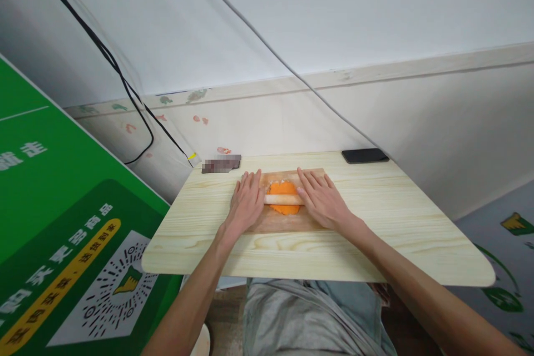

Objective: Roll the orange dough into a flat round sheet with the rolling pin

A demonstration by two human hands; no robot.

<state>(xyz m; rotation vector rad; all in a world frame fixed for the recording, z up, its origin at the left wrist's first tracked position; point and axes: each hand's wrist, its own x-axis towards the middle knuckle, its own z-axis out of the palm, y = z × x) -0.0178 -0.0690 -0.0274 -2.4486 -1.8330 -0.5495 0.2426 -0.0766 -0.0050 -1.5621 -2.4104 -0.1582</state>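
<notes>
A pale wooden rolling pin (283, 199) lies across a flattened sheet of orange dough (287, 209) on a thin brown wooden board (275, 226). Over the pin's left end rests my left hand (248, 200), palm down with its fingers stretched forward. My right hand (321, 196) lies flat on the right end, its fingers extended and slightly spread. Both ends of the pin are hidden beneath the hands. The dough has an uneven, roughly round edge, with whitish bits along its far side.
The light wood-grain table (396, 233) stands against a white wall. A black phone (365, 156) lies at its back right, and a partly blurred dark object (221, 164) at its back left. Black cables (104, 50) and a green printed panel (62, 189) are on the left.
</notes>
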